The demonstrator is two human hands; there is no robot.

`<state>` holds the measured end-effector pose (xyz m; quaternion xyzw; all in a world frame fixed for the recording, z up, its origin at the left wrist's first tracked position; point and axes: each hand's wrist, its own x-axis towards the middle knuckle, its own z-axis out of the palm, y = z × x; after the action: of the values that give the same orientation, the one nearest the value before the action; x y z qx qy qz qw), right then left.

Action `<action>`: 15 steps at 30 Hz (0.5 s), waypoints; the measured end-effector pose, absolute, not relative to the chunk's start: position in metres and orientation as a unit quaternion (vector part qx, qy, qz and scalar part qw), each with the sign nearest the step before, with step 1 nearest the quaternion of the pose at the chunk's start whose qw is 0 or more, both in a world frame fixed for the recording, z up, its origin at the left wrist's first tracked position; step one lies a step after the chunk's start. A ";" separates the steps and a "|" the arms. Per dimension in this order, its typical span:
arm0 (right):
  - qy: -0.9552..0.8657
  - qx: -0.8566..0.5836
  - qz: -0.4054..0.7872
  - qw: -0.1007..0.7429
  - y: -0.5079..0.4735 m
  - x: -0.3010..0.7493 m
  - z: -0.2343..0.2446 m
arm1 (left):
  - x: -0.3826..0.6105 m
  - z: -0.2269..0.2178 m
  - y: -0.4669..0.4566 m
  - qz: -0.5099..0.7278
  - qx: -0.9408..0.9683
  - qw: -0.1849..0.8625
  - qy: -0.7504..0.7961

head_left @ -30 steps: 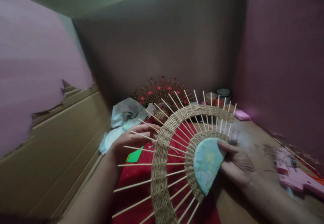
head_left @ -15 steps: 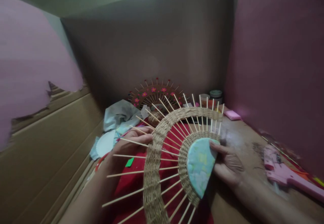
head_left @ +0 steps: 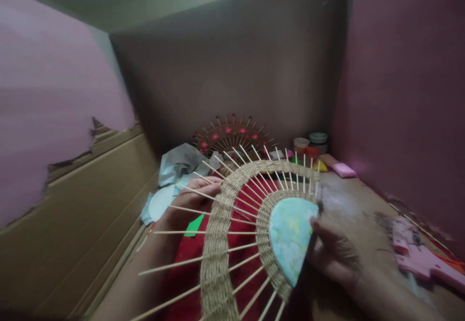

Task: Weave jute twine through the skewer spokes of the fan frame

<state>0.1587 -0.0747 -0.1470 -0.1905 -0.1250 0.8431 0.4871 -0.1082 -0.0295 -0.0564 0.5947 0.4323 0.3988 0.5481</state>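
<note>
A half-round woven fan is held up in front of me, its thin wooden sticks spreading out from two bands of twisted straw cord. At its centre is a half-disc covered in pale blue, yellow-patterned cloth. My left hand grips the outer woven band at the upper left, its fingers partly behind the sticks. On the straight edge of the half-disc, my right hand pinches the fan with the thumb at the front; the other fingers are mostly hidden behind it.
A pink glue gun lies on the table at the right. Against the back wall leans another fan with pink flowers. Pale cloth, a white disc, red cloth, a green scrap and jars lie around.
The fan has tilted slightly, its outer edge leaning farther back, with both hands still on it. My view has shifted a little to the left, so the background sits farther right.
</note>
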 end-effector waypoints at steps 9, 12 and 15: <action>-0.157 -0.249 0.850 0.436 -0.081 0.152 -0.141 | -0.112 -0.066 -0.025 0.413 0.565 0.593 0.399; -0.152 -0.247 0.836 0.466 -0.076 0.154 -0.141 | -0.118 -0.063 -0.025 0.414 0.561 0.595 0.400; -0.149 -0.249 0.832 0.474 -0.074 0.156 -0.141 | -0.126 -0.060 -0.025 0.389 0.596 0.577 0.401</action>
<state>0.1560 -0.0737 -0.1409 -0.2485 -0.1489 0.8317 0.4737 -0.1259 -0.0247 -0.0598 0.5958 0.4007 0.3889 0.5772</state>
